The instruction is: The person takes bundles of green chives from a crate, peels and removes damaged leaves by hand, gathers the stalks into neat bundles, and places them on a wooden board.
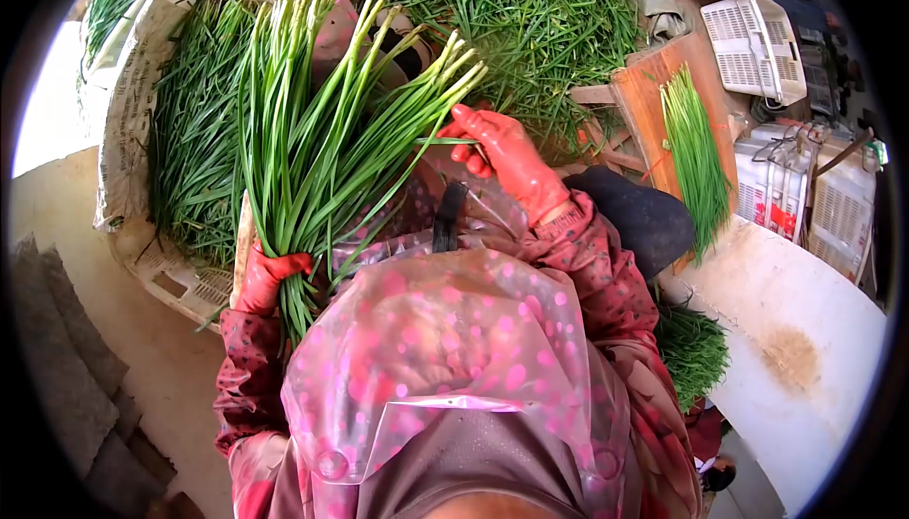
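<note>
Left of centre in the frame, garlic chives (pixel 322 131) are gripped by a red-gloved left hand (pixel 270 277)

The large bunch is held upright in the frame, its pale cut ends pointed to the top and fanned toward the upper right. Its leafy lower part is enclosed by the closed fingers of the left hand, and leaf tips are seen hanging below the fist. Near the centre, beside the fanned ends, the red-gloved right hand (pixel 511 159) is raised with its fingers partly curled; a single green blade (pixel 436 141) is seen crossing there (whether it is pinched cannot be told).

At the left, a white plastic basket (pixel 121 140) is filled with loose green leaves (pixel 194 131), partly covered by the held bunch. Across the top, more greens are heaped in a broad pile (pixel 540 22). At the right, a smaller bunch (pixel 696 154) is laid on a wooden board (pixel 642 93), and white crates (pixel 753 50) are seen in the upper right corner. The lower centre is occupied by a pink-dotted transparent apron (pixel 454 330).
</note>
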`<state>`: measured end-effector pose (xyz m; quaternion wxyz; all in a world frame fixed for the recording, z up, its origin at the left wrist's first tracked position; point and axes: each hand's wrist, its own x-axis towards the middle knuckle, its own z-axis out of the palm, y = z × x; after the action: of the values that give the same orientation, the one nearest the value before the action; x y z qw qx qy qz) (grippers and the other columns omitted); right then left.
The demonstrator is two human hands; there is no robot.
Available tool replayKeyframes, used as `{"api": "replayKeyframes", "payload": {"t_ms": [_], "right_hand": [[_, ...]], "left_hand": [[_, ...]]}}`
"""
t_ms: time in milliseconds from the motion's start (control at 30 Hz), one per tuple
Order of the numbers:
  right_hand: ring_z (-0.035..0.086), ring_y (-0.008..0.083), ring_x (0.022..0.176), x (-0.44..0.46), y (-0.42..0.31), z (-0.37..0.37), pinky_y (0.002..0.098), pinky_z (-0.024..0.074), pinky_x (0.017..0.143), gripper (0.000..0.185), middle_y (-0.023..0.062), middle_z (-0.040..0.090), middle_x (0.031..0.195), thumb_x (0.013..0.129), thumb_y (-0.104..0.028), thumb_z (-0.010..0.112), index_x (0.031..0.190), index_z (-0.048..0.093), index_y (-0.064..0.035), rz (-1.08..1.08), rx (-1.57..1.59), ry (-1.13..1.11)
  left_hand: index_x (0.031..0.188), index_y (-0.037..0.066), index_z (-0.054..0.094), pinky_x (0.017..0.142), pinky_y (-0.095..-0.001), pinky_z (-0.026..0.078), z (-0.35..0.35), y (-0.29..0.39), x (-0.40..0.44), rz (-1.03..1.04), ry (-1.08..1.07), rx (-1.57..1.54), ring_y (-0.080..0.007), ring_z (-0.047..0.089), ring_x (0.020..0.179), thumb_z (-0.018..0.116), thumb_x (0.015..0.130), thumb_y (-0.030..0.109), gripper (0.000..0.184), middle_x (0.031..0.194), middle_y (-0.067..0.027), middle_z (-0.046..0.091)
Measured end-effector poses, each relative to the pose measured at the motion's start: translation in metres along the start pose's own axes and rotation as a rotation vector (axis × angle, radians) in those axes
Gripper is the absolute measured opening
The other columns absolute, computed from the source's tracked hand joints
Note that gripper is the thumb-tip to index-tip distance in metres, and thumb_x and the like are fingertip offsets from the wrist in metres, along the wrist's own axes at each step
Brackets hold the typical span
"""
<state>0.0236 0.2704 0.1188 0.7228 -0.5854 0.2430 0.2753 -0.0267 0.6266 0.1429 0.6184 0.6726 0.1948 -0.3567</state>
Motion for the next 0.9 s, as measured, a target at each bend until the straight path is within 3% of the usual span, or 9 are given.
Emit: {"api": "replayKeyframes", "payload": {"t_ms": [167,267,433,467,533,600,633,700,900], "right_hand": [[0.051,0.0061,0.048,0.019,0.013,0.009,0.0214,0.0386,0.044,0.025,0.0023,0.064,0.067,0.092,-0.03,0.062,0.086,0.066,-0.0064,-0.094,-0.02,-0.028],[0.058,0.0109,0.049,0.012,0.02,-0.01,0.0262,0.0459,0.047,0.023,0.0057,0.065,0.062,0.088,-0.027,0.065,0.085,0.065,-0.0051,-0.116,-0.503,0.204],[0.06,0.0111,0.055,0.036,0.027,-0.094,0.0274,0.0488,0.051,0.022,0.0051,0.066,0.067,0.09,-0.025,0.062,0.095,0.065,-0.0033,-0.148,-0.592,0.538],[0.06,0.0111,0.055,0.044,0.023,-0.106,0.028,0.0489,0.051,0.022,0.0054,0.066,0.069,0.09,-0.025,0.061,0.098,0.066,-0.0052,-0.176,-0.735,0.592],[0.06,0.011,0.056,0.041,0.008,-0.1,0.0286,0.049,0.052,0.022,0.0057,0.066,0.07,0.09,-0.025,0.061,0.102,0.067,-0.0072,-0.203,-0.877,0.647],[0.061,0.0126,0.057,0.027,-0.017,-0.072,0.0295,0.0498,0.055,0.024,0.0055,0.067,0.071,0.091,-0.023,0.06,0.111,0.067,-0.0129,-0.531,-0.898,0.688],[0.061,0.0126,0.057,0.028,-0.018,-0.077,0.0295,0.0498,0.055,0.024,0.0055,0.067,0.071,0.091,-0.023,0.06,0.111,0.067,-0.0129,-0.532,-0.898,0.686],[0.066,0.0234,0.062,0.026,-0.021,-0.102,0.0364,0.0518,0.06,0.022,0.0105,0.067,0.071,0.092,-0.025,0.057,0.11,0.067,-0.0175,-0.429,-0.749,0.649],[0.062,0.0153,0.059,0.036,-0.028,-0.202,0.0338,0.0489,0.055,0.024,0.007,0.065,0.069,0.092,-0.025,0.056,0.113,0.066,-0.0174,-0.266,-0.86,0.832]], "left_hand": [[0.091,0.002,0.063,0.057,-0.0288,0.049,-0.003,-0.005,0.003,0.061,0.018,-0.01,-0.0157,0.06,0.062,0.067,0.067,0.009,0.025,0.071,-0.005,0.063],[0.093,0.002,0.063,0.057,-0.0292,0.049,-0.011,-0.01,0.007,0.017,-0.042,-0.001,-0.0156,0.06,0.062,0.068,0.066,0.008,0.029,0.072,-0.0048,0.063],[0.093,0.002,0.062,0.059,-0.0295,0.049,-0.021,-0.017,0.016,-0.005,-0.099,0.086,-0.0165,0.06,0.064,0.069,0.068,0.006,0.026,0.073,-0.006,0.063],[0.066,0.003,0.065,0.048,-0.0316,0.05,-0.017,-0.018,0.022,0.035,-0.012,0.066,-0.0187,0.062,0.054,0.075,0.057,0.002,0.013,0.06,-0.0067,0.063],[0.067,0.004,0.066,0.048,-0.0316,0.05,-0.009,-0.002,0.021,0.002,0.007,0.07,-0.0184,0.062,0.053,0.076,0.053,0.002,0.018,0.06,-0.0065,0.063],[0.068,0.005,0.066,0.047,-0.0316,0.049,-0.008,0.002,0.019,-0.031,0.033,0.069,-0.0181,0.062,0.052,0.078,0.05,0.001,0.022,0.06,-0.0062,0.063],[0.068,0.006,0.066,0.047,-0.0321,0.049,-0.009,0.003,0.02,-0.04,0.037,0.089,-0.0184,0.061,0.052,0.078,0.047,0.002,0.024,0.06,-0.0062,0.064],[0.068,0.006,0.067,0.047,-0.0327,0.049,-0.014,0.0,0.019,-0.051,0.051,0.106,-0.0187,0.061,0.052,0.079,0.045,0.003,0.027,0.061,-0.0063,0.064],[0.08,0.003,0.062,0.046,-0.0314,0.049,-0.013,0.001,0.021,0.012,0.018,0.133,-0.018,0.06,0.054,0.076,0.048,0.001,0.034,0.067,-0.005,0.063]]}}
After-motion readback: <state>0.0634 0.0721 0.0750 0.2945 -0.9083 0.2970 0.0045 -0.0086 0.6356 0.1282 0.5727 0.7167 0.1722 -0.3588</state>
